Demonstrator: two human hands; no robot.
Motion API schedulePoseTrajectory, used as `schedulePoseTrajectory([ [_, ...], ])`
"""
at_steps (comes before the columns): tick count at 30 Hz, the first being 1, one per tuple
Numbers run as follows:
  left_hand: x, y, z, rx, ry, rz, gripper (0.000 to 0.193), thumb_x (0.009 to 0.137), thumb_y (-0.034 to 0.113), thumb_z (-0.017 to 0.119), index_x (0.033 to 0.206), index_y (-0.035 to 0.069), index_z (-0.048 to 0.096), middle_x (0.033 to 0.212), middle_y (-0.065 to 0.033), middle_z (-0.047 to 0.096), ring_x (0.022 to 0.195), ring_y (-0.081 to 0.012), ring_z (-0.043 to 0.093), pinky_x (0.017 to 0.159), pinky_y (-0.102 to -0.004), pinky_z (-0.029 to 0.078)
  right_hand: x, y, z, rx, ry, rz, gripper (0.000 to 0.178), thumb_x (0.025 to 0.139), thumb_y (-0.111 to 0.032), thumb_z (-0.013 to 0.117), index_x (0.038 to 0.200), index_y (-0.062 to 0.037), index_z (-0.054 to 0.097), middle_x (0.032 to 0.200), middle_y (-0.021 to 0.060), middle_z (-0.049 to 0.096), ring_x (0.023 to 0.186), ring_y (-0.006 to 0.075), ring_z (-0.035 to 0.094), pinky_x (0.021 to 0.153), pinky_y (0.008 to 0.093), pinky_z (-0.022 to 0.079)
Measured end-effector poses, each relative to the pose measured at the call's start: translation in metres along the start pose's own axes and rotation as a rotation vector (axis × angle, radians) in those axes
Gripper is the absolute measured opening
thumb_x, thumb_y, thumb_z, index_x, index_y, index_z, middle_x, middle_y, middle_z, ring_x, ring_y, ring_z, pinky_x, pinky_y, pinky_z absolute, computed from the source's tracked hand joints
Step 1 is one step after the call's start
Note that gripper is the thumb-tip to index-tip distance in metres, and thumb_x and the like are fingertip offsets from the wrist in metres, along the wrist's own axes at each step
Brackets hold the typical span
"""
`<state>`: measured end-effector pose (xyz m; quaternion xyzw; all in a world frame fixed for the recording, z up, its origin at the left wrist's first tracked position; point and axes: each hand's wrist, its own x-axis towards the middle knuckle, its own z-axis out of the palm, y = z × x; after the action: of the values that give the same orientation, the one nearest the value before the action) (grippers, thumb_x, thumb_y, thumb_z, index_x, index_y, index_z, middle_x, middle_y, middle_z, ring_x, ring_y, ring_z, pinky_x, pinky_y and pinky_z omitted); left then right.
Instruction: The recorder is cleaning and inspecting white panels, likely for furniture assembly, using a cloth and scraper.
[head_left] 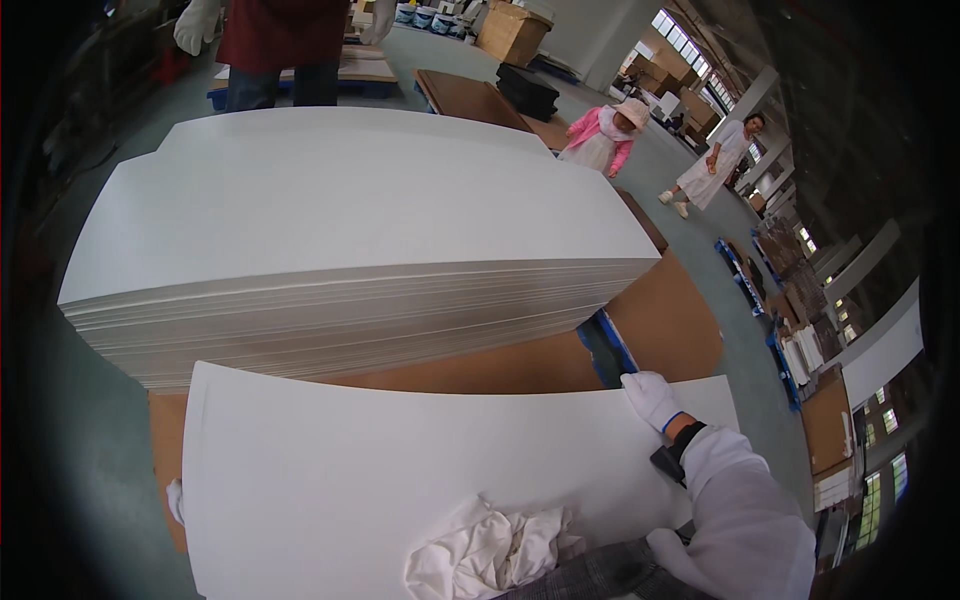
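A large white board (420, 450) stands close in front of me. My right hand (652, 400), in a white glove, closes over its far edge near the right corner. At the board's left edge only a sliver of my left hand (176, 500) shows, gloved too and gripping the side; most of its fingers are hidden. A crumpled white cloth (490, 550) lies against the lower part of the board. Just beyond is a thick stack of white boards (380, 190), its layered edges facing me.
Brown sheet material (660, 320) and a blue-edged pallet (612, 345) lie under and beside the stack. Across it stands a gloved person in a dark red top (285, 35). Two people, one in a pink jacket (605, 138), one in white (715, 165), are on the floor at right.
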<state>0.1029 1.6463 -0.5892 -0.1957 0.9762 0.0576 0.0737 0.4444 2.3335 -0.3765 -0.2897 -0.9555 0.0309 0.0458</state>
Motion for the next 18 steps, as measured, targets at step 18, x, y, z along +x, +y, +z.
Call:
schedulePoseTrajectory([
  [18,-0.001,0.004,-0.009,0.179,-0.021,0.179,0.019,0.082,0.021,0.056,0.087,0.010,0.072,0.095,-0.0120,0.069,0.091,-0.0285,0.066,0.072,-0.0408,0.054,0.018,-0.001,0.002,-0.062,0.024,0.114,0.049,0.097,-0.035,0.037,0.082,0.0049,0.061,0.080,0.0229,0.062,0.078,0.0396,0.058,0.070,0.0451,0.043],
])
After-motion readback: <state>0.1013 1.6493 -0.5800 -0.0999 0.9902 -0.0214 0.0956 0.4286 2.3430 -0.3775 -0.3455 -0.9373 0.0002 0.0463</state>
